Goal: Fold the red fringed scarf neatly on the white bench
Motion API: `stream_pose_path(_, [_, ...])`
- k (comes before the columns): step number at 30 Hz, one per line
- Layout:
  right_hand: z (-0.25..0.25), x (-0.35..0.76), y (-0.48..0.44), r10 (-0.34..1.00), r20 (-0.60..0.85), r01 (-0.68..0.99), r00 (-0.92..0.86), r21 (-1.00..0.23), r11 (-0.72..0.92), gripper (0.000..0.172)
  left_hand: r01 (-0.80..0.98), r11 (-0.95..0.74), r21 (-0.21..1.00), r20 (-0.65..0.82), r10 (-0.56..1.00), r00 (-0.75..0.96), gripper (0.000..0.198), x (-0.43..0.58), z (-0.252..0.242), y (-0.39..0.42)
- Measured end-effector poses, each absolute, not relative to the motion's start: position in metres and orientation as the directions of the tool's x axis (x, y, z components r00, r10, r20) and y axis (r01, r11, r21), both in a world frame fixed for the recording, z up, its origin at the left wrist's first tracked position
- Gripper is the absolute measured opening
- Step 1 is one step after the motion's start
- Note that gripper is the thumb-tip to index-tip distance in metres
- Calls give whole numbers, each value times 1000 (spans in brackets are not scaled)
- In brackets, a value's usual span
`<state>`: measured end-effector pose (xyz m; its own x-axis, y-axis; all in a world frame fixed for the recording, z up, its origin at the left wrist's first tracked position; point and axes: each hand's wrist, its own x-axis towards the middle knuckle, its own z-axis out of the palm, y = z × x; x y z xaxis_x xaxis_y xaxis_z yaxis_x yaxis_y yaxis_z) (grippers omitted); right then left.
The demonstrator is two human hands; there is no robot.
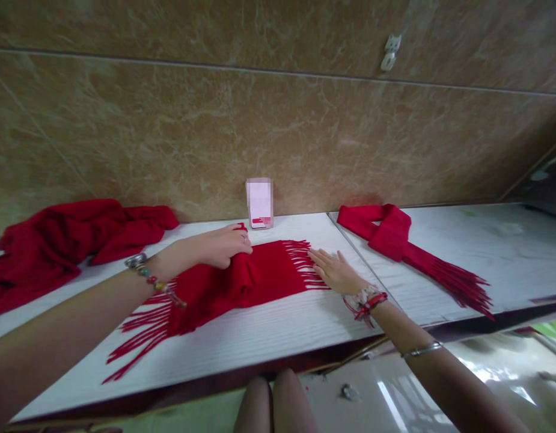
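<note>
A red fringed scarf [278, 273] lies folded over on the white tabletop in front of me. My left hand [228, 245] is closed on a bunched part of it near the middle, lifting the cloth a little. My right hand [334, 270] rests flat with fingers stretched out, its fingertips touching the fringe at the scarf's right end. More fringe hangs out loosely at the left end, below my left wrist. Beaded and knotted bracelets circle both wrists.
A crumpled heap of red cloth [74, 237] lies at the left. On the right is a second red scarf [390, 234], folded in a loop with its fringe toward the front edge. A phone [260, 201] leans against the tiled wall [178, 132]. The white tabletop [278, 325] ends near my knees.
</note>
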<state>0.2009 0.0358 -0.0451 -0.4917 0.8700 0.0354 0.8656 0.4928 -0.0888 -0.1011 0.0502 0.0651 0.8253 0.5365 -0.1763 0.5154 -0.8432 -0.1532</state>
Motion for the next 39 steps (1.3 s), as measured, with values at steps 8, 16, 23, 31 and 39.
stream_pose_path(8, [-58, 260, 42, 881, 120, 887, -457, -14, 461, 48, 577, -811, -100, -147, 585, 797, 43, -140, 38, 33])
stream_pose_path(16, [-59, 296, 49, 883, 72, 886, -463, 14, 463, 49, 689, -724, 27, -26, 688, 725, 78, -156, -2, 14])
stream_pose_path(23, [-41, 228, 45, 826, 238, 843, -510, -50, 535, 50, 700, -714, 3, -9, 700, 714, 68, -130, 16, 26])
stream_pose_path(31, [-45, 158, 47, 814, 85, 809, -574, -94, 580, 52, 880, -464, 97, -40, 882, 469, 34, -124, -18, 40])
stream_pose_path(39, [-54, 166, 47, 798, 135, 798, -588, -68, 599, 51, 662, -750, 8, -46, 661, 749, 34, -133, -3, 31])
